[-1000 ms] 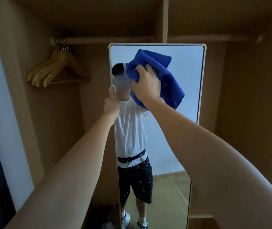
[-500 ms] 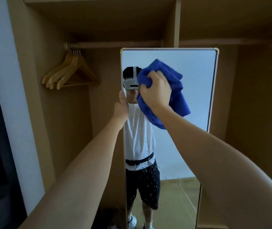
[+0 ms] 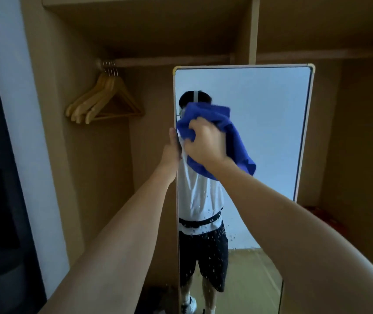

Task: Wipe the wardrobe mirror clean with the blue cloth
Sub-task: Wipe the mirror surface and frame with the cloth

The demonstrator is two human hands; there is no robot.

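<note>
Right hand [image 3: 206, 141] fingers curled round bunched blue cloth [image 3: 237, 141] against upper mirror [image 3: 271, 132], left hand [image 3: 172, 152] gripping mirror's left edge, wooden hangers [image 3: 103, 100] on rail

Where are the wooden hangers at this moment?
In the head view the wooden hangers hang bunched at the left end of the wardrobe rail, up and left of the mirror.
</note>
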